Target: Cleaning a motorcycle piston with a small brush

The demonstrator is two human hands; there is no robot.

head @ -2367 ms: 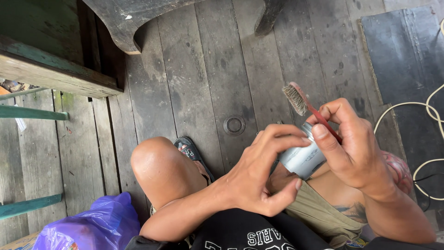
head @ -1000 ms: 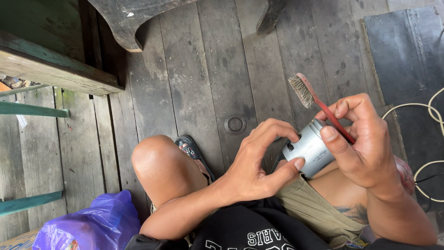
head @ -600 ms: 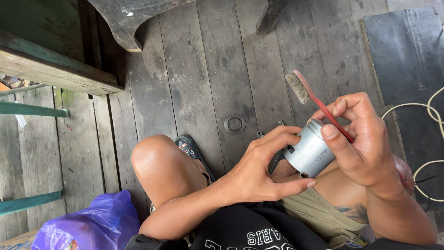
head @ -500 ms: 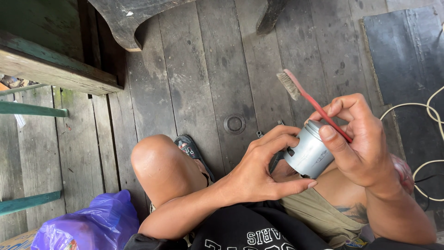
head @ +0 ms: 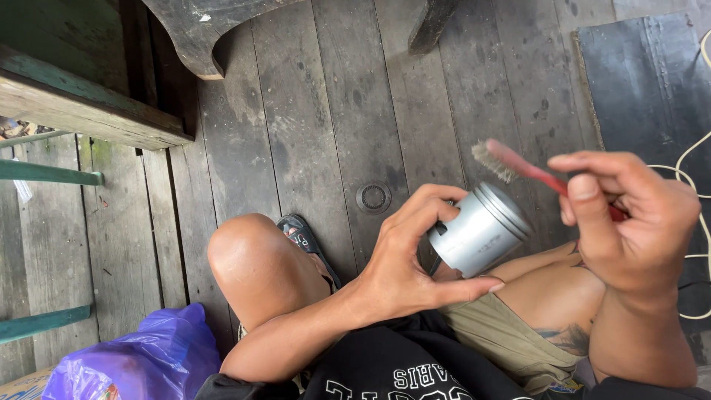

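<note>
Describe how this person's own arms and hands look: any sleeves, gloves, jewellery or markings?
Both arms are bare from what shows of them; no sleeves reach the forearms. The left hand and right hand wear no gloves, and no rings or watch show. The fingers have short nails. No tattoo shows on either arm; the dark marking visible lies on the thigh.

A silver metal piston point(head: 480, 231), cylindrical with ring grooves around its crown, sits tilted in the left hand point(head: 404, 259), crown end up and to the right, pinched between thumb below and fingers above. A red-handled toothbrush point(head: 518, 164) with worn grey bristles is gripped in the right hand point(head: 629, 222), its head sticking out left, just above the piston's crown and apart from it.
</note>
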